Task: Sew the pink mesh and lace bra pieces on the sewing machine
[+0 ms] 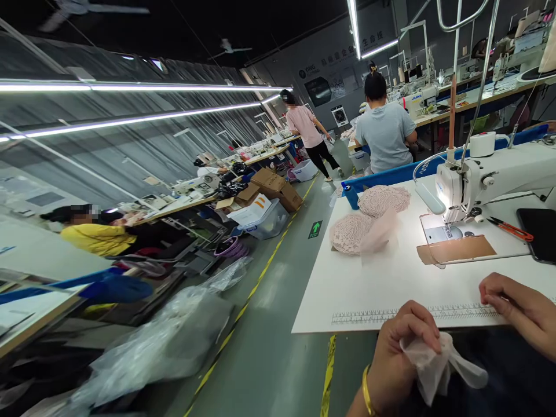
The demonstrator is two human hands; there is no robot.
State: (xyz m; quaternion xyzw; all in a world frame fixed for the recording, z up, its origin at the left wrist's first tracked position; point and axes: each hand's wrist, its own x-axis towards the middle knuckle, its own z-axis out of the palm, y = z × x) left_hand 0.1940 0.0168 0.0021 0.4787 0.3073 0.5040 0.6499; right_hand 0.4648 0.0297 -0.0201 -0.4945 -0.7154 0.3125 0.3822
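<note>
My left hand (402,350), with a gold bangle at the wrist, is closed on a small piece of sheer pale fabric (438,368) held below the near edge of the white sewing table (373,284). My right hand (519,310) rests at the table's near edge with fingers curled in; I cannot make out anything in it. Two piles of pink lace pieces (367,223) lie further back on the table. The white sewing machine (486,176) stands at the right, its lamp lit over a brown card template (456,250).
Orange-handled snips (512,229) and a dark phone (541,233) lie right of the machine. A ruler strip (412,315) is printed along the table edge. An aisle with yellow floor lines (260,275) runs left, with boxes, plastic bags and other people at other tables.
</note>
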